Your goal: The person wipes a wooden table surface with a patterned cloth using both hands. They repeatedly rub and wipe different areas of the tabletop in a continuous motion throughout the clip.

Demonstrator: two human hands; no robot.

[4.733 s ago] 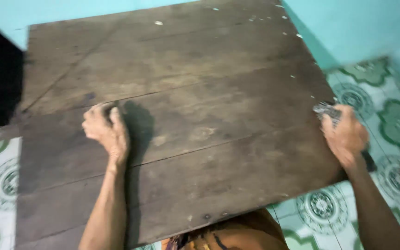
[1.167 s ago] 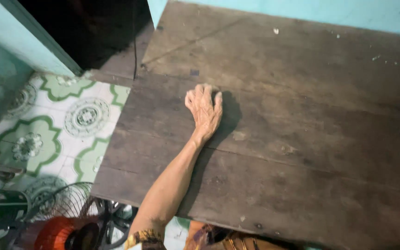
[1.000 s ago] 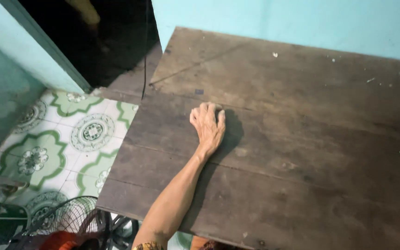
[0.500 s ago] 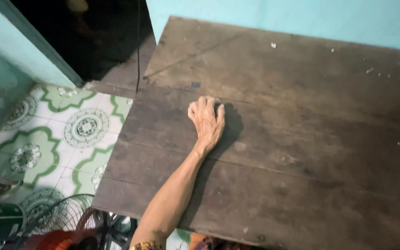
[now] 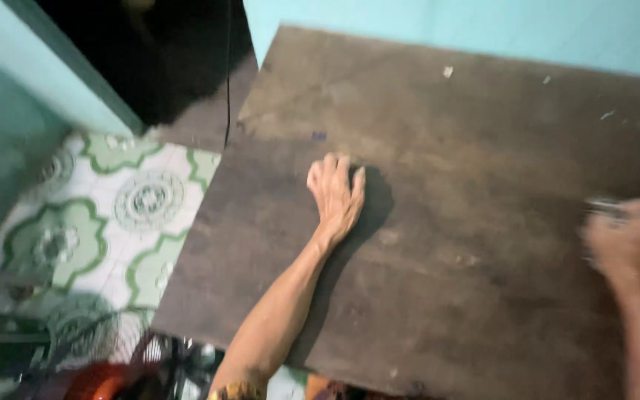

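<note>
Left hand (image 5: 336, 194): flat on the dark wooden surface (image 5: 483, 148), fingers spread, holding nothing.
Right hand (image 5: 626, 238): blurred at the right edge, fingers closed around a grey scrubbing pad (image 5: 607, 208).
Progress: pale specks remain along the far edge.

packages: none | labels, signs: none | screens: none (view blurred)

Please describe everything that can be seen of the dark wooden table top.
The wooden table top is a broad, flat surface of dark brown planks that looks worn and stained, with small pale flecks near its far edge. It lies level against the turquoise wall, beside the patterned tile floor. The left hand rests flat on it, palm down. The right hand, blurred, is over its right side and grips something grey that cannot be made out.
</note>
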